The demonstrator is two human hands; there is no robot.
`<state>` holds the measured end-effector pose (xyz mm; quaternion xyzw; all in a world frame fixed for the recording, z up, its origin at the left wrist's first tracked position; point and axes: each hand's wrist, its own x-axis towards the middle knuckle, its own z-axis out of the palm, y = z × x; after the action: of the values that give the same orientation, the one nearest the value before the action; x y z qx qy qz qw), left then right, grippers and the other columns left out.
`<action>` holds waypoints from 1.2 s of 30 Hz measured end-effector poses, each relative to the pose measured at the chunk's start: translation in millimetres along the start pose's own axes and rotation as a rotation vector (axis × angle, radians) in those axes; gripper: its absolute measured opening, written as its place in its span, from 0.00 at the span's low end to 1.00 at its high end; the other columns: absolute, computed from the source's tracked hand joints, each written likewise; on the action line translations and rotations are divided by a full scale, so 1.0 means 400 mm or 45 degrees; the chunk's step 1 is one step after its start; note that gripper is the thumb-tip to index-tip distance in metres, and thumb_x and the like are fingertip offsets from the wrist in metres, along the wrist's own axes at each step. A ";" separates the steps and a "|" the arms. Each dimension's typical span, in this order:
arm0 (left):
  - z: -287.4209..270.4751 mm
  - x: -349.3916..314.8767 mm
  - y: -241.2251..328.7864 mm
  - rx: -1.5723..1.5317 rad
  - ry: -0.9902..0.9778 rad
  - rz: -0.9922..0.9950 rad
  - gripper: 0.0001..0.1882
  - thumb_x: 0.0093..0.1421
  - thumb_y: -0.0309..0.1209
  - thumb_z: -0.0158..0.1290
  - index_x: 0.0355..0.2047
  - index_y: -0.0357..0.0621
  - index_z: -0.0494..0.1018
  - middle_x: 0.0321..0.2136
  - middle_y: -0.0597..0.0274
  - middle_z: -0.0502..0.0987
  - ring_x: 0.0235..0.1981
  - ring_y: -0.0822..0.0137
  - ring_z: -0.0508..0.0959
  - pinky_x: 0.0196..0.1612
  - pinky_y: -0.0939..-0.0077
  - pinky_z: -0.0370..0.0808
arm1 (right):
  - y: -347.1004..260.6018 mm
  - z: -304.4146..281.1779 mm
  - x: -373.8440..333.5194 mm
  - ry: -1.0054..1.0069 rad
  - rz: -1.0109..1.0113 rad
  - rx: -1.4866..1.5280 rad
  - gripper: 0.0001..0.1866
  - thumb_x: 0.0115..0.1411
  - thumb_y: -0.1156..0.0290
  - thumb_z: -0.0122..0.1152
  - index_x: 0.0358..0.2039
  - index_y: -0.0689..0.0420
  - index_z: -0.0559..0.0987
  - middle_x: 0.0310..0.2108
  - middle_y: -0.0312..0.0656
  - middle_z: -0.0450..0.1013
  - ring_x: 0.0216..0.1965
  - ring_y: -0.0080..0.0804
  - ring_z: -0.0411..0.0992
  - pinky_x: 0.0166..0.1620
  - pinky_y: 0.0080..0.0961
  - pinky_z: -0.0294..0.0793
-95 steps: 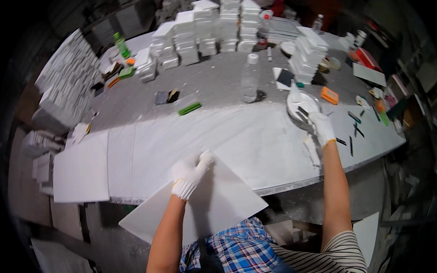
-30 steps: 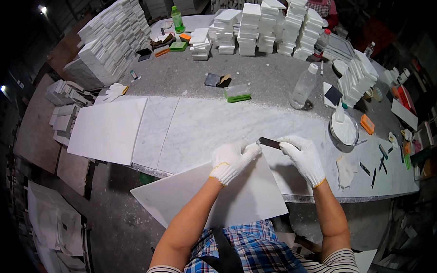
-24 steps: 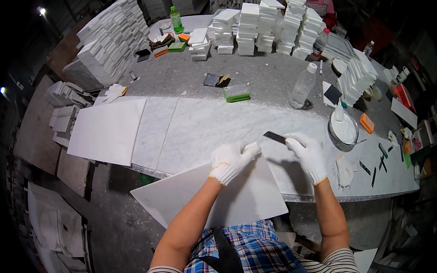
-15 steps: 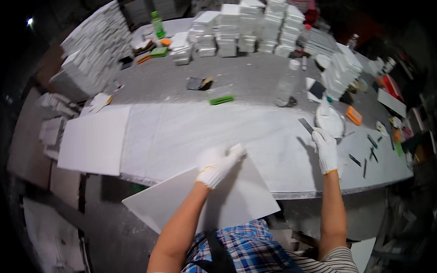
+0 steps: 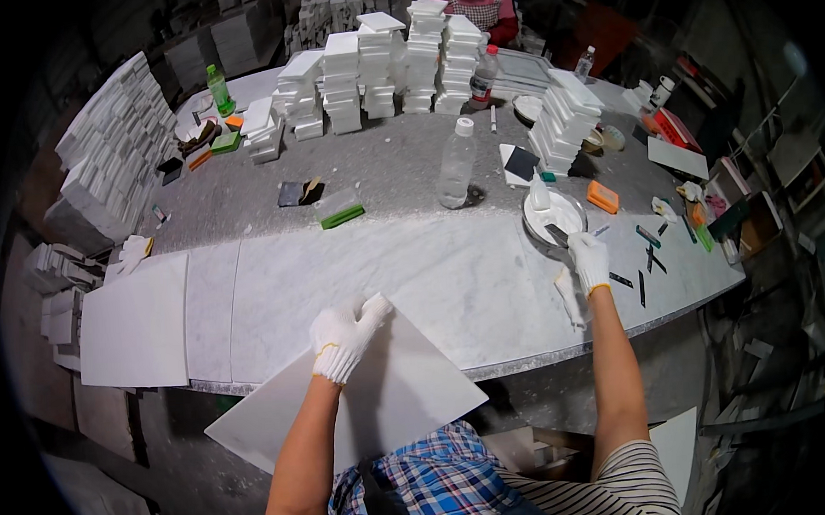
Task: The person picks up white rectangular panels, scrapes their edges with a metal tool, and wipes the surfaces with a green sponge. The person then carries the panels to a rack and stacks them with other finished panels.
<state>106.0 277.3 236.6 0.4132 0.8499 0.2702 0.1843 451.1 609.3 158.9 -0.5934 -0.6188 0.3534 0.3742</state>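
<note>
My left hand [image 5: 347, 329], in a white knitted glove, is closed on the upper corner of a white square slab [image 5: 409, 386]. The slab tilts against my lap and the table's front edge, and its lower part is hidden by my arm and checked apron. In my gloved right hand [image 5: 590, 261] is a thin dark scraper blade [image 5: 557, 234]. The blade's tip is over a round bowl [image 5: 577, 211] of white paste, apparently dipping into it. A small white squeeze bottle [image 5: 539, 195] leans in the bowl. Below the bowl lies a crumpled white cloth [image 5: 569, 297].
Stacks of white tiles [image 5: 340, 81] line the back. A clear bottle [image 5: 457, 168] stands mid-table. An orange block [image 5: 602, 197] and several dark blades [image 5: 654, 261] lie right of the bowl. Another white slab [image 5: 134, 320] rests at left. A person [image 5: 480, 11] is behind the stacks.
My right hand has brought the blade from beside the bowl to over its paste. The view has swung right, and my left hand keeps hold of the slab.
</note>
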 end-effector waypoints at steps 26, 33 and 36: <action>-0.015 0.002 0.008 -0.029 -0.117 -0.030 0.32 0.57 0.64 0.45 0.32 0.49 0.82 0.28 0.48 0.81 0.32 0.47 0.81 0.35 0.58 0.74 | -0.235 0.131 -0.264 -0.662 0.184 0.552 0.11 0.62 0.67 0.61 0.42 0.60 0.80 0.23 0.28 0.71 0.18 0.12 0.63 0.19 0.10 0.60; -0.038 -0.008 0.020 -0.051 -0.155 -0.070 0.30 0.56 0.64 0.46 0.29 0.52 0.83 0.26 0.53 0.81 0.30 0.53 0.81 0.34 0.63 0.74 | -0.398 0.229 -0.452 -1.025 0.070 0.424 0.13 0.63 0.64 0.61 0.42 0.60 0.81 0.26 0.30 0.72 0.23 0.12 0.64 0.25 0.12 0.62; -0.040 -0.009 0.025 -0.069 -0.144 -0.075 0.30 0.55 0.64 0.47 0.28 0.52 0.83 0.25 0.53 0.81 0.30 0.53 0.81 0.34 0.63 0.74 | -0.444 0.241 -0.483 -1.021 0.002 0.384 0.13 0.63 0.66 0.60 0.43 0.60 0.81 0.26 0.30 0.73 0.22 0.13 0.64 0.25 0.13 0.62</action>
<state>105.8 274.7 255.7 0.3975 0.8422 0.2638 0.2512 285.6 409.0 261.8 -0.3481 -0.6561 0.6432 0.1862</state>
